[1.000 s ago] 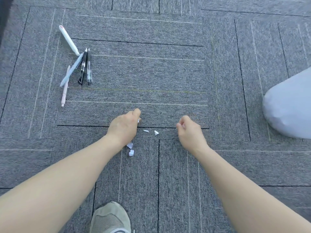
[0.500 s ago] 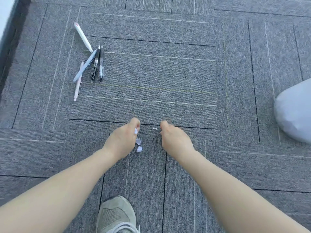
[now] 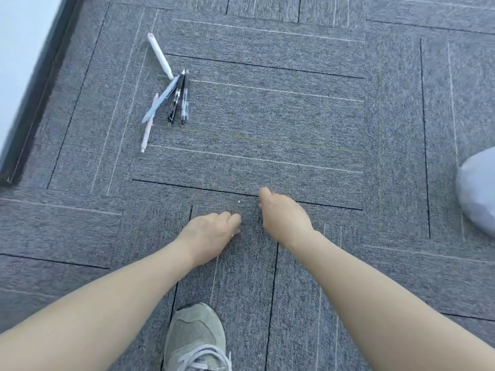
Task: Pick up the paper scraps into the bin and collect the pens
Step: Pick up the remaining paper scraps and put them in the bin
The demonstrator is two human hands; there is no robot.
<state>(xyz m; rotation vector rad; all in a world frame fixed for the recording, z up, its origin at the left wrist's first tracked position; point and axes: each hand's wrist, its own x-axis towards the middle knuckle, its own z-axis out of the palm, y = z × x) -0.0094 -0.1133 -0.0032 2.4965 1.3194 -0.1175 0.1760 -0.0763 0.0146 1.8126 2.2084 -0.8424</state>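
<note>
My left hand is low on the grey carpet with its fingers curled down over the spot where paper scraps lay; the scraps are hidden under it. My right hand is just to its right, fingers curled shut, thumb tip touching the carpet; what it holds is hidden. One tiny white paper scrap shows between the two hands. Several pens lie together at the upper left: a white pen, a light blue pen, a black pen, a clear pen and a pink pen.
A pale grey bin bag bulges in at the right edge. A dark skirting strip and a pale wall run along the upper left. My grey shoe stands at the bottom centre.
My left hand has dropped over the two scraps that lay beside it. My right hand has moved left to the scraps near the seam; only a tiny speck still shows. The view has shifted left.
</note>
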